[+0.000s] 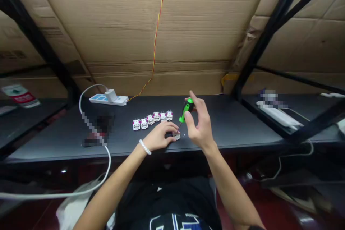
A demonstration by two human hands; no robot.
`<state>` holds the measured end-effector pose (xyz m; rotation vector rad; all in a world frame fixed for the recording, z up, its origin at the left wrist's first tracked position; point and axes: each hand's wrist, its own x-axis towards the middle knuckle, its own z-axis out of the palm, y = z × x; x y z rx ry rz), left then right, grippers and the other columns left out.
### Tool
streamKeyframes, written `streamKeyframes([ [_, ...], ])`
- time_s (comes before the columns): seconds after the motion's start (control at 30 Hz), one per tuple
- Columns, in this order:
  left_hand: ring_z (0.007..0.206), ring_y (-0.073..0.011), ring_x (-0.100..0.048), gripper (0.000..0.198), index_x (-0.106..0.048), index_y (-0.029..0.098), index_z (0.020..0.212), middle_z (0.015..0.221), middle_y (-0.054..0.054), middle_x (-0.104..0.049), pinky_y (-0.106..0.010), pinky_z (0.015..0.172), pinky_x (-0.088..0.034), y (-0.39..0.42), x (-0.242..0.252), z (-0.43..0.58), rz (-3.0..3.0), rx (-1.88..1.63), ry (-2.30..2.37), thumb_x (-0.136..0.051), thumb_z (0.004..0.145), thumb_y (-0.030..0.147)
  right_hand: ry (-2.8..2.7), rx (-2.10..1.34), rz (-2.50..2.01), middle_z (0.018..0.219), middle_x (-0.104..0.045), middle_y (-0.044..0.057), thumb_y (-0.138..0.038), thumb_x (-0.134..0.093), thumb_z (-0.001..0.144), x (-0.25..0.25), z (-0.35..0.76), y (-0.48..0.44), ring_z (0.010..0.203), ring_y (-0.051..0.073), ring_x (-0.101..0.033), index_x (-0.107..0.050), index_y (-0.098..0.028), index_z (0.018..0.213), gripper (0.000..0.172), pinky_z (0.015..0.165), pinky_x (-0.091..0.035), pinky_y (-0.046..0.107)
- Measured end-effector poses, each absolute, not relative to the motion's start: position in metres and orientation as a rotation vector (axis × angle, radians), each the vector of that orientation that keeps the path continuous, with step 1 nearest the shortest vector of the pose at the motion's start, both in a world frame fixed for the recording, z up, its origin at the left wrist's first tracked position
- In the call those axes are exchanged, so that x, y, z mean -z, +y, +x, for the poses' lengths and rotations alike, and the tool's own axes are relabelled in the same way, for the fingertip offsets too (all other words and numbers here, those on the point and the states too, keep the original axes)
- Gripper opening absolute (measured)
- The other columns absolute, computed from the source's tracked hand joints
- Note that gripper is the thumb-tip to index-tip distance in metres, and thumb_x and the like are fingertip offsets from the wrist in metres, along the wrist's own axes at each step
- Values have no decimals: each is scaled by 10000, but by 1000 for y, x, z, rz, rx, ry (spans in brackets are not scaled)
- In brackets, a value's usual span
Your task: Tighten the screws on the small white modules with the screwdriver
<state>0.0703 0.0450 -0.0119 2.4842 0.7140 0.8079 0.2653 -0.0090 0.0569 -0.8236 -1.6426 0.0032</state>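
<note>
My right hand (pixel 198 124) is shut on a green and black screwdriver (pixel 186 110), held up by its handle. Its thin shaft slants down to a small white part (pixel 176 136) lying on the dark table (pixel 229 125). My left hand (pixel 159 137) rests on the table, its fingertips pinching that part, which they mostly hide. A tiny white speck (pixel 184 135) lies just to the right. Several white modules with magenta details (pixel 152 119) stand in a slanted row behind my left hand.
A white power strip (pixel 108 99) with a plug sits at the table's back left, its white cable (pixel 81 106) looping forward over the edge. A pixelated object (pixel 98 131) lies at the left. Cardboard (pixel 151 18) and black metal frame bars (pixel 272 25) rise behind.
</note>
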Motion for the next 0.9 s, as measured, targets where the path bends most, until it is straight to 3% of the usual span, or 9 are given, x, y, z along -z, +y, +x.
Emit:
streamKeyframes([
  [0.13, 1120, -271, -694, 137, -796, 213, 985, 1185, -72, -793, -440, 1063, -540, 44, 11, 71, 2493, -803, 708, -848, 878, 144, -1602, 74, -885, 1200, -599, 103, -298, -729, 974, -59, 263, -10, 1029, 250, -648, -626, -295, 1509, 545, 813, -639, 410],
  [0.33, 1124, -268, -690, 182, -798, 203, 1024, 1188, -76, -790, -430, 1052, -545, 43, 10, 71, 2471, -810, 720, -851, 871, 120, -1646, -23, -836, 1261, -657, 122, -223, -527, 1055, -58, 265, -10, 1100, 256, -666, -454, -274, 1653, 605, 954, -631, 472],
  [0.43, 1122, -268, -692, 175, -799, 200, 1011, 1176, -76, -792, -432, 1055, -545, 44, 10, 72, 2478, -806, 714, -856, 866, 119, -1641, 1, -838, 1281, -649, 135, -247, -583, 1029, -59, 264, -10, 1136, 273, -658, -514, -251, 1604, 579, 901, -636, 448],
  [0.57, 1121, -264, -694, 149, -794, 202, 996, 1175, -76, -792, -433, 1066, -545, 44, 9, 72, 2479, -803, 707, -844, 878, 126, -1611, 62, -868, 1157, -643, 100, -267, -727, 964, -61, 264, -10, 985, 242, -637, -630, -253, 1481, 526, 771, -616, 386],
  [0.9, 1140, -271, -692, 187, -804, 205, 1030, 1196, -79, -793, -435, 1065, -547, 43, 9, 72, 2474, -802, 729, -855, 869, 126, -1604, -20, -894, 1130, -643, 98, -264, -613, 1012, -57, 266, -8, 907, 241, -630, -533, -269, 1595, 588, 789, -628, 425],
])
